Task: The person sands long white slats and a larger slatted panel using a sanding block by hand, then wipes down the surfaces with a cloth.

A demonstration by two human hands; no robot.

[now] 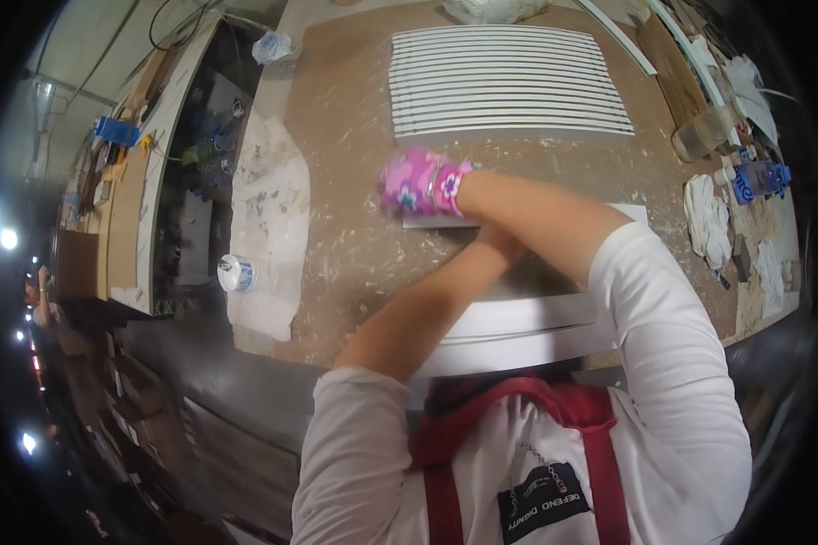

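Observation:
My forearms cross over the table, the right one on top. On my right hand (420, 183) is a pink glove with a flower print, at the left end of a white strip (634, 214) lying crosswise. Motion blurs its fingers, so I cannot make out a grip. My left forearm (436, 295) reaches up and to the right, beneath the other arm, which hides the left hand. Closer to my body lie wider white boards (527, 343), partly overlapping. Beyond my hands, many slim white strips (509, 82) are laid side by side in a block.
The brown tabletop (345, 191) is scuffed and spotted. Along its left side lies a stained white sheet (268, 218) with a clear bottle (238, 272) on it. At right are a blue-labelled bottle (762, 182), a whitish cloth (705, 222) and a clear container (703, 134).

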